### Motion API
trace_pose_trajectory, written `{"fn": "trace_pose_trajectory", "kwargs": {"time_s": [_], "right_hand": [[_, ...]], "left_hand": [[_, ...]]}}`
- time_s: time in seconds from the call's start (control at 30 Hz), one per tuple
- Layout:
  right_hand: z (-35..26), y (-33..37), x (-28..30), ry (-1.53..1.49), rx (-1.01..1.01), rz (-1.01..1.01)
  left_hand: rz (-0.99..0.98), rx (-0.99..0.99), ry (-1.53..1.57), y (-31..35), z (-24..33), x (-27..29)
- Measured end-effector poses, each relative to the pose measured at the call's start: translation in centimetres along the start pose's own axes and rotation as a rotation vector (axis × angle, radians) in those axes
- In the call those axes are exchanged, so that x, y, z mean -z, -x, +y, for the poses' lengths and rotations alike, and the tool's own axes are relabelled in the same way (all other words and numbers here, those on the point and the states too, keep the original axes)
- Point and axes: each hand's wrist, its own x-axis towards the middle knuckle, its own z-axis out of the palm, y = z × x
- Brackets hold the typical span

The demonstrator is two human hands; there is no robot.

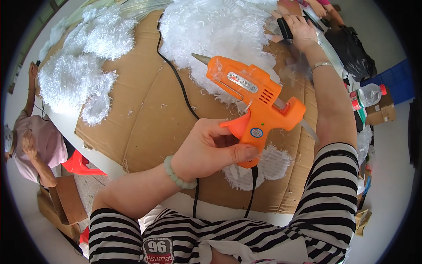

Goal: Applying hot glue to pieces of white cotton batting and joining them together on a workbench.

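Note:
My left hand (211, 147) grips the handle of an orange hot glue gun (248, 83), fingers by its trigger. Its metal nozzle points up and left; a clear glue stick (310, 130) pokes out behind. A black cord (254, 189) runs from the handle base. My right hand (303, 33) reaches to the far right, fingers stretched forward, with a black block-shaped thing (285, 28) beside its thumb. What lies under those fingers is hidden. Shaggy white fabric (215, 35) spreads beyond the gun. Behind the handle, white textured round pieces (274, 163) lie on the cardboard (145, 114).
More shaggy white pieces (83, 66) lie at the left. Another black cord (178, 79) crosses the cardboard. At the right are a clear bottle (369, 95), a black bag (349, 50) and a blue bin (395, 81). Other people sit at left and far right. A red stool (81, 163) stands left.

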Motion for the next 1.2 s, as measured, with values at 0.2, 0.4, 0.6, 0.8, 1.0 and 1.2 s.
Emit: {"fn": "trace_pose_trajectory", "kwargs": {"time_s": [0.2, 0.4, 0.6, 0.8, 1.0, 1.2], "right_hand": [[0.4, -1.0, -2.0, 0.051, -0.018, -0.102], [0.8, -0.4, -1.2, -0.039, -0.079, -0.273], [3.6, 2.9, 1.1, -0.169, -0.072, -0.078], [4.4, 10.0, 6.7, -0.316, 0.067, 0.111], [1.0, 18.7, 13.8, -0.769, -0.206, 0.052], [-3.5, 26.3, 16.3, -1.345, -0.474, 0.042]], "left_hand": [[0.024, 0.033, 0.067, 0.0, 0.2, -0.3], [0.017, 0.032, 0.041, 0.0, 0.2, -0.5], [-0.029, -0.013, 0.023, 0.1, -0.2, -0.3], [-0.057, -0.041, -0.036, 0.2, -0.3, -0.3], [0.000, -0.110, -0.087, 0.0, -0.7, -0.3], [0.033, -0.109, -0.027, -0.5, -0.8, -0.8]]}}
